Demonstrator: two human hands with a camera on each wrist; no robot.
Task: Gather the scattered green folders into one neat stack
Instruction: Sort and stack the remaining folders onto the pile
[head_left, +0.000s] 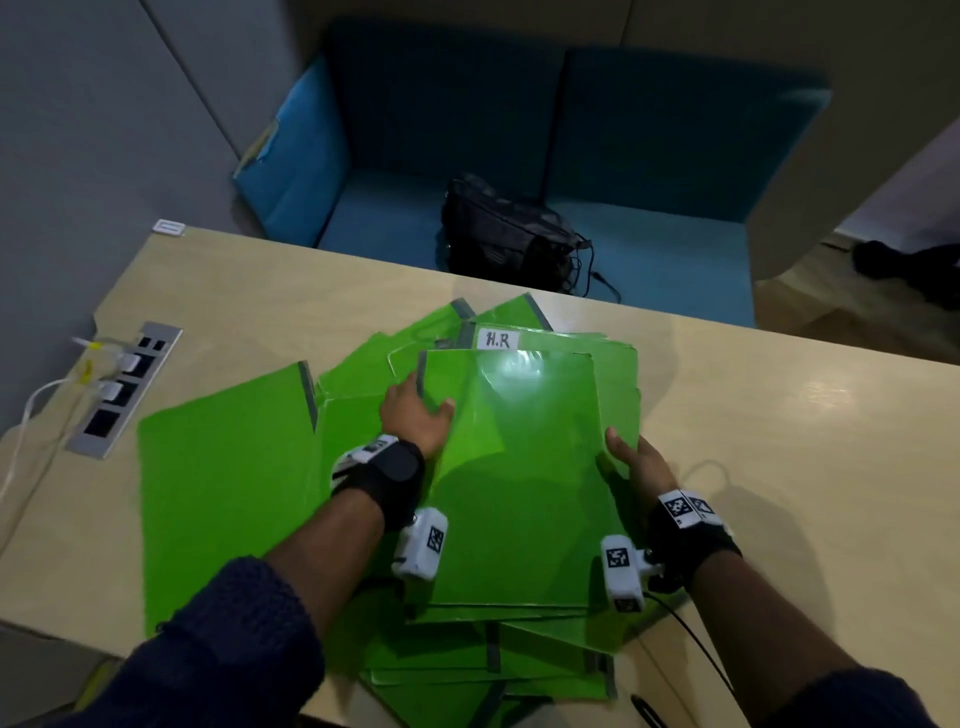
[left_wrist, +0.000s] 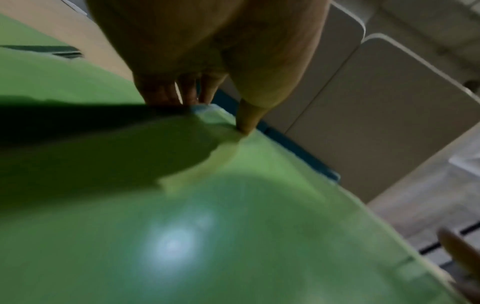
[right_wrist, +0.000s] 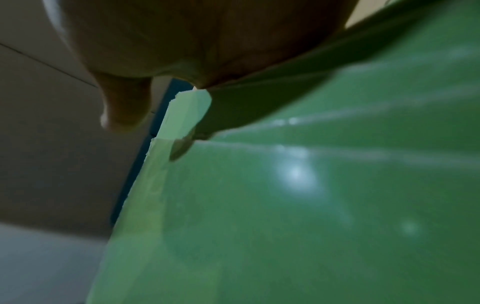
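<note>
Head view first: top folder (head_left: 519, 467) lies between the two hands, its long axis running away from the person, and it rides on a loose, fanned pile of green folders (head_left: 613, 374) spread over the tabletop (head_left: 779, 415). The left hand (head_left: 415, 413) holds the folder's left edge near the far corner, thumb on the upper face and fingers tucked beneath. The right hand (head_left: 636, 465) holds the right edge lower down, thumb up along the side, fingers hidden under the sheet. Both hands sit equally close to it. A wide-lying folder (head_left: 228, 467) sprawls to the left, nearer the left hand and well off the pile's line; further folders (head_left: 493, 670) jut out at the near edge. A white label (head_left: 497, 340) marked "H.R" shows at the far end. Squaring the pile, I judge, means drawing that left-lying one rightward.

Left wrist view: blurred; thumb tip (left_wrist: 246, 123) presses the glossy green face, the other fingers (left_wrist: 166, 90) going behind its edge.

Right wrist view: blurred too; the palm rests against the folder's edge and one fingertip (right_wrist: 122, 107) hangs free beside it.

Beyond the tabletop stands a blue sofa (head_left: 649, 156) with a black bag (head_left: 509, 228) on it; a socket panel (head_left: 122, 389) with cables is set in at the left.
</note>
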